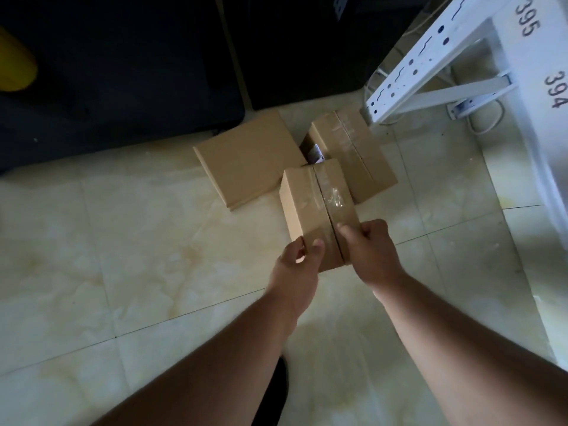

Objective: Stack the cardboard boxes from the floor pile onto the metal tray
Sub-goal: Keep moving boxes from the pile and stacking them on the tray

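Gripping taped box (316, 210) at near end: our left hand (296, 265) and right hand (368, 250) both curl round it, just beside two boxes (249, 158) on floor (153, 241). Pickup step, we reckon. Next: carry to metal tray, not in head view.

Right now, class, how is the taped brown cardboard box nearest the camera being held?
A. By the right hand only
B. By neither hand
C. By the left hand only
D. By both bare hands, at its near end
D: the left hand and right hand both grip the near end of the taped brown cardboard box.
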A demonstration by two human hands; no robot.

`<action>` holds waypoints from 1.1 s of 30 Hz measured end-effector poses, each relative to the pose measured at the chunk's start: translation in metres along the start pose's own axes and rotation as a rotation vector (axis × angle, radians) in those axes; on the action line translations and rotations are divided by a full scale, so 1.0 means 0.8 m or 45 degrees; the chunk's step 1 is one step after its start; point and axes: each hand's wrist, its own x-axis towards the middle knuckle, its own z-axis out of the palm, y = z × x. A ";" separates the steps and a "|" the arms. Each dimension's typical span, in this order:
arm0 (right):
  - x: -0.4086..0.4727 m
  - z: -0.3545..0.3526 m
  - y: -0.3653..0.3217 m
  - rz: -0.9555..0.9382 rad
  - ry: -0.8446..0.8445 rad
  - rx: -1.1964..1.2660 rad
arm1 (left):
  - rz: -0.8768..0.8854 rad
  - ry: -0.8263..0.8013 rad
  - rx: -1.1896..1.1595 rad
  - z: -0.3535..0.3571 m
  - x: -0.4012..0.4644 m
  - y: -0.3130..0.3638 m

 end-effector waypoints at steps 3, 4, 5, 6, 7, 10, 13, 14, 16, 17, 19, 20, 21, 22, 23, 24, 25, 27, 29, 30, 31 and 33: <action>-0.039 -0.005 -0.024 0.041 -0.021 0.141 | 0.176 0.128 0.084 -0.019 -0.024 -0.004; -0.050 -0.004 -0.029 0.056 -0.043 0.180 | 0.239 0.169 0.086 -0.025 -0.029 -0.007; -0.066 -0.004 -0.041 0.075 -0.077 0.221 | 0.304 0.196 0.098 -0.038 -0.040 -0.004; -0.080 -0.002 -0.050 0.109 -0.127 0.255 | 0.363 0.213 0.134 -0.048 -0.051 -0.001; -0.095 0.000 -0.060 0.143 -0.181 0.289 | 0.409 0.222 0.188 -0.058 -0.063 0.002; -0.134 0.010 -0.089 0.202 -0.316 0.340 | 0.519 0.194 0.411 -0.097 -0.101 0.024; -0.160 0.020 -0.108 0.265 -0.382 0.392 | 0.505 0.116 0.591 -0.137 -0.136 0.051; -0.168 0.023 -0.114 0.272 -0.406 0.405 | 0.485 0.113 0.618 -0.150 -0.145 0.056; -0.183 0.029 -0.127 0.273 -0.456 0.399 | 0.439 0.145 0.635 -0.175 -0.158 0.062; -0.190 0.033 -0.135 0.277 -0.471 0.382 | 0.402 0.202 0.590 -0.188 -0.163 0.065; -0.205 0.043 -0.153 0.247 -0.515 0.378 | 0.299 0.389 0.400 -0.212 -0.171 0.069; -0.216 0.049 -0.165 0.225 -0.533 0.384 | 0.249 0.457 0.276 -0.226 -0.174 0.071; -0.226 0.054 -0.175 0.205 -0.550 0.392 | 0.203 0.483 0.156 -0.239 -0.177 0.073; -0.235 0.061 -0.184 0.176 -0.566 0.396 | 0.182 0.483 0.060 -0.253 -0.180 0.073; -0.246 0.067 -0.193 0.154 -0.582 0.397 | 0.174 0.468 0.002 -0.267 -0.186 0.073; -0.254 0.072 -0.198 0.137 -0.596 0.404 | 0.177 0.459 -0.030 -0.277 -0.190 0.074; -0.266 0.083 -0.209 0.127 -0.613 0.405 | 0.195 0.470 -0.060 -0.296 -0.198 0.073; -0.283 0.101 -0.225 0.125 -0.628 0.428 | 0.229 0.499 -0.105 -0.323 -0.211 0.074; -0.309 0.124 -0.247 0.106 -0.663 0.479 | 0.250 0.512 -0.175 -0.354 -0.227 0.076; -0.323 0.136 -0.259 0.078 -0.685 0.492 | 0.265 0.520 -0.211 -0.370 -0.235 0.075; -0.337 0.149 -0.270 0.047 -0.706 0.477 | 0.285 0.531 -0.255 -0.389 -0.244 0.074; -0.367 0.177 -0.292 -0.024 -0.751 0.421 | 0.320 0.573 -0.335 -0.430 -0.263 0.070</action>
